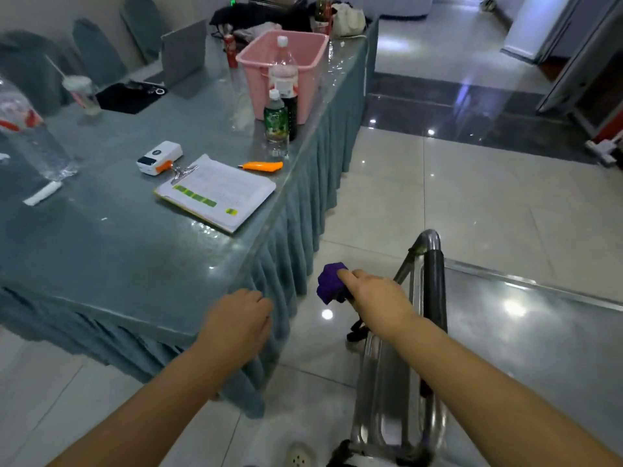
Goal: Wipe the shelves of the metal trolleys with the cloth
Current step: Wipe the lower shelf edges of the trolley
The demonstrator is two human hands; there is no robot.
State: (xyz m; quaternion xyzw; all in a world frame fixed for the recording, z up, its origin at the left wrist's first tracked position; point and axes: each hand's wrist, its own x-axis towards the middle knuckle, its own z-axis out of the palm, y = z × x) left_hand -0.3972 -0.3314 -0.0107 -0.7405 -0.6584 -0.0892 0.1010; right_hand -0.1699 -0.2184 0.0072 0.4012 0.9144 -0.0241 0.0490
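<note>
Cloth (332,281) bunched, half-hidden in right hand (377,298) grasp; left hand (236,318) back-on, state unclear

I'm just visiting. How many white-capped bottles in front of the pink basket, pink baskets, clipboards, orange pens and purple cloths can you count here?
white-capped bottles: 2
pink basket: 1
clipboard: 1
orange pen: 1
purple cloth: 1
Total: 6
</note>
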